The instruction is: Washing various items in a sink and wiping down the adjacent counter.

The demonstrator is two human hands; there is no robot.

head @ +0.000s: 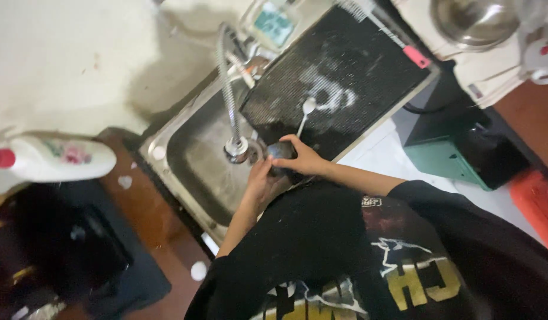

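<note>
My right hand (303, 159) grips a small dark object (281, 150), perhaps a cup, at the sink's edge. My left hand (261, 181) closes on it from below. Both hands sit right beside the head of the flexible metal tap hose (236, 147), above the steel sink basin (194, 157). Just past my right hand, a white spoon (305, 112) lies on a black mat (345, 71) smeared with suds.
A white bottle with a red cap (54, 159) lies at the left. A brush with a pink handle (404, 50) rests along the mat's far edge. A steel bowl (472, 21) stands at top right, and a green and black box (458, 157) at the right.
</note>
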